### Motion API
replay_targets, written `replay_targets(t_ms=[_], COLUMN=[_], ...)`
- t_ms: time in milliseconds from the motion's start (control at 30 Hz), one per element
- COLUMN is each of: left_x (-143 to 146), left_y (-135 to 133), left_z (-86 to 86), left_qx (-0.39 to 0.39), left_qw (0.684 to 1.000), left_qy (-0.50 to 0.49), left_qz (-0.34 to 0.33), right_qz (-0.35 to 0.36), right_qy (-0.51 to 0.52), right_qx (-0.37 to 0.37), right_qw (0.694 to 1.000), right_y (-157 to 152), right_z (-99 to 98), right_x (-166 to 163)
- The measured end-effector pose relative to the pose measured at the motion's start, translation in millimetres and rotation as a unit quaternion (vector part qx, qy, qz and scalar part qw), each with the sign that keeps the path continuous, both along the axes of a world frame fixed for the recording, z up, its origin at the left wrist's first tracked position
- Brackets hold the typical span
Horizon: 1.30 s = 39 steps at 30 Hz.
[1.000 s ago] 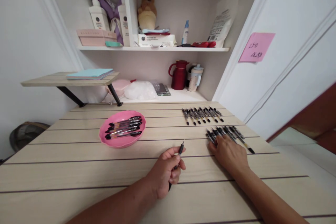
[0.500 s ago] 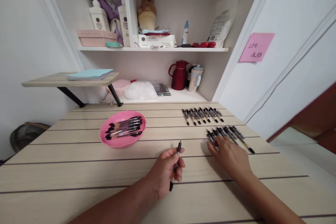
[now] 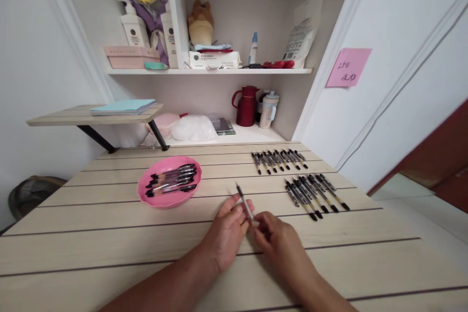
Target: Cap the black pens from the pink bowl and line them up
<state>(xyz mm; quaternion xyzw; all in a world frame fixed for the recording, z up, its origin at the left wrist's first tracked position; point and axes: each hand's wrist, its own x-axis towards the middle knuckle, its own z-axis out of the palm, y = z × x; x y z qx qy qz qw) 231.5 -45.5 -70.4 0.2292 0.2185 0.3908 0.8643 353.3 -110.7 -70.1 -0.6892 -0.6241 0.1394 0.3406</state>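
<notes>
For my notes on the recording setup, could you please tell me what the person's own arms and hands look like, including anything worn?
The left hand and right hand are bare, five-fingered human hands, with no glove or ring visible. The left forearm and right forearm are uncovered too: no sleeve, watch, bracelet or cable shows on either.

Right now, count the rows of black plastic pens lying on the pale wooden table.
2: one back row and one front row, both right of the pink plastic bowl.
</notes>
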Motion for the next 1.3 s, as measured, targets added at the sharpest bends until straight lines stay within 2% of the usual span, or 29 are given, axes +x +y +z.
replay_targets(t_ms=[167,267,367,567,767,1000,1167,1233,1300], left_x=[-1.7,-2.2,-2.2,-1.2,-1.2,-1.9,-3.2,-6.5,-14.6], left_y=[2.2,1.5,0.7,1.6,1.8,0.8,3.5,9.8,21.1], left_z=[-2.9,-2.6,-1.9,-0.8,-2.2,-0.4,1.4,7.2,18.6], left_qx=[0.010,0.031,0.041,0.037,0.044,0.069,0.167,0.234,0.325], left_qw=[0.999,0.997,0.997,0.996,0.996,0.993,0.973,0.949,0.901], left_qy=[0.044,0.059,0.064,0.075,0.076,0.086,0.153,0.211,0.287], left_qz=[-0.016,-0.025,-0.024,-0.024,-0.030,-0.031,-0.036,-0.013,0.028], right_qz=[-0.116,-0.129,-0.134,-0.168,-0.174,-0.184,-0.122,-0.082,-0.043], right_qy=[-0.220,-0.281,-0.307,-0.339,-0.344,-0.343,-0.336,-0.329,-0.323], right_qx=[-0.022,-0.045,-0.058,-0.074,-0.057,-0.019,-0.009,-0.009,-0.012], right_qw=[0.968,0.950,0.941,0.923,0.921,0.921,0.934,0.941,0.945], right_y=[1.6,0.0,-1.0,-1.0,-1.7,-7.2,-12.6,-11.3,-7.2], right_z=[-5.4,-14.1,-21.6,-26.7,-29.0,-19.7,-8.1,-4.7,-0.9], right_x=[69.4,96.2,105.1,106.4,107.6,96.1,61.3,42.4,24.1])
